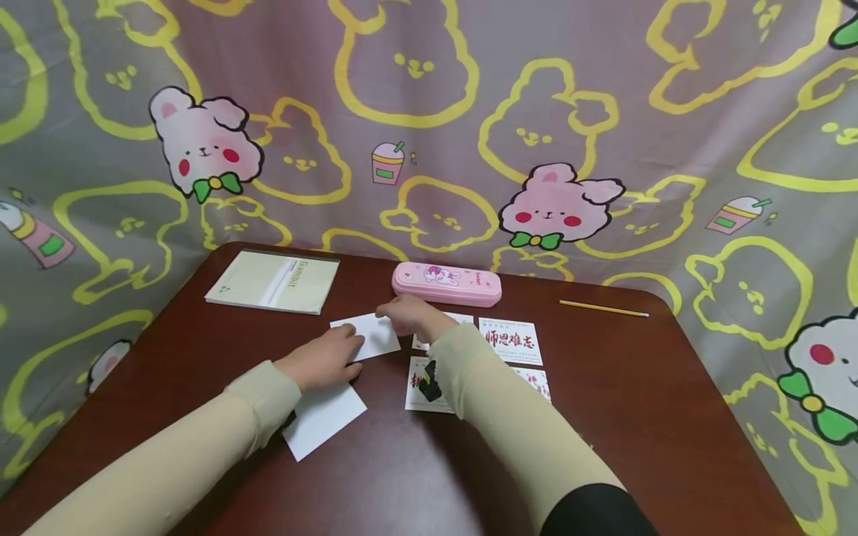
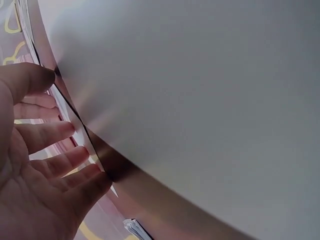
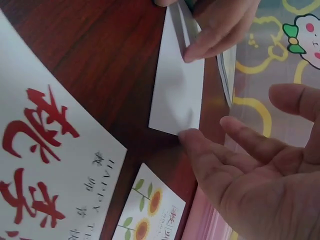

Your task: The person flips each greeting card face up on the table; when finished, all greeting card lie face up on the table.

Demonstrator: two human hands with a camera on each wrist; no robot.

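Note:
A white sheet of paper (image 1: 323, 418) lies on the dark wooden table (image 1: 637, 417) with its far part (image 1: 370, 333) raised or folded over. My left hand (image 1: 345, 348) rests flat on the sheet with straight fingers. My right hand (image 1: 394, 313) reaches across and touches the far corner of the paper with a fingertip. In the right wrist view the right hand (image 3: 240, 160) is spread, one fingertip at the corner of the paper (image 3: 177, 90), while left fingers (image 3: 220, 30) press its other end. In the left wrist view the left hand (image 2: 50, 160) lies beside the paper (image 2: 200, 100).
Printed cards with red characters (image 1: 511, 341) and another card (image 1: 422, 391) lie under and right of my right forearm. A pink pencil case (image 1: 446, 284), a pale notebook (image 1: 273, 281) and a yellow pencil (image 1: 603, 308) lie toward the back. Patterned cloth hangs behind the table.

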